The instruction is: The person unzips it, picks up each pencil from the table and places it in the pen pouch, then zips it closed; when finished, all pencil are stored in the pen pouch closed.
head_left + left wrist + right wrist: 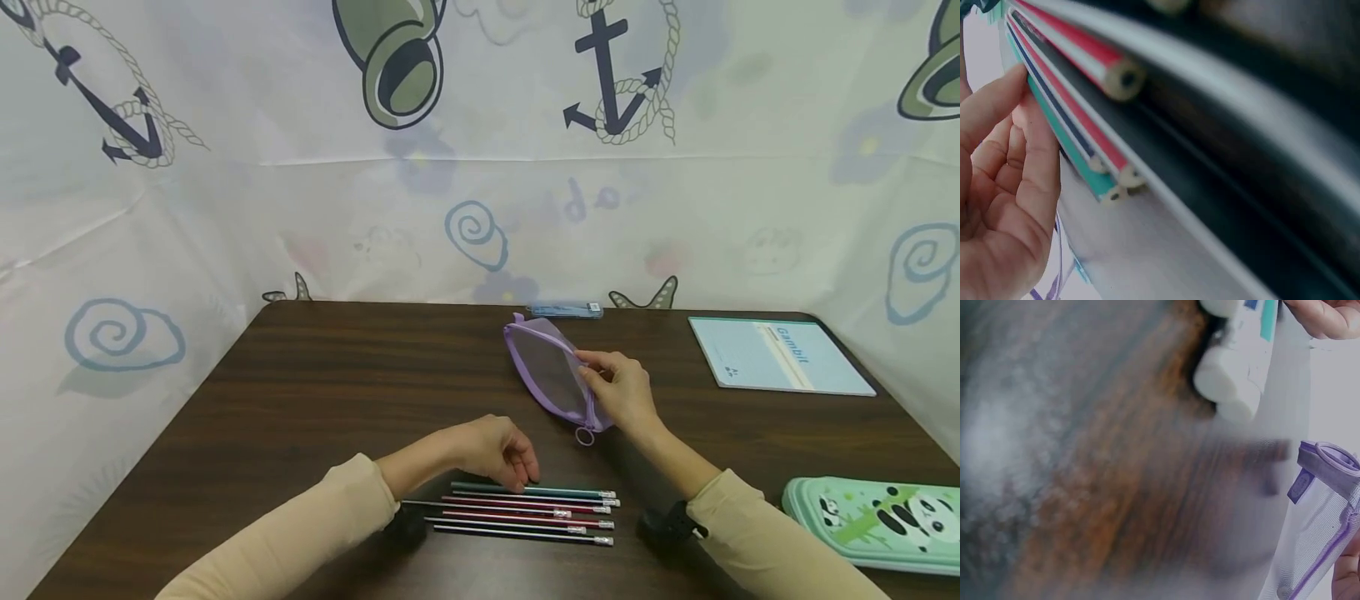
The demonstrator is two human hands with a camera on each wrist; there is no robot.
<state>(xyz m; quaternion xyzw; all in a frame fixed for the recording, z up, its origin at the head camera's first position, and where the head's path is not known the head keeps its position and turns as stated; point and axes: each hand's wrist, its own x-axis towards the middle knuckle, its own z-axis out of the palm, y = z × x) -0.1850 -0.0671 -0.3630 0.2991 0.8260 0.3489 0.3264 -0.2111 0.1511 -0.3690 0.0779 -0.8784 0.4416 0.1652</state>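
My right hand (621,392) pinches the edge of a purple mesh zip pouch (551,375), its mouth parted and a ring hanging from the zipper. In the right wrist view, the pouch's purple-trimmed end (1319,512) shows beside the fingers. My left hand (498,450) is over a row of pencils, its thumb and fingertips right at the teal pencil (562,492). From the left wrist, that teal pencil (1072,150) lies flat beside dark and red-and-white striped ones, the loosely bent fingers along its far side. White-tipped eraser ends (603,542) point right.
A green panda pencil box (877,525) stands at the right front. The pale blue notebook (780,354) lies at the back right. Behind the pouch, a small blue packet (566,310) sits at the table's back edge. Printed cloth (337,208) hangs around the dark wooden table (337,367).
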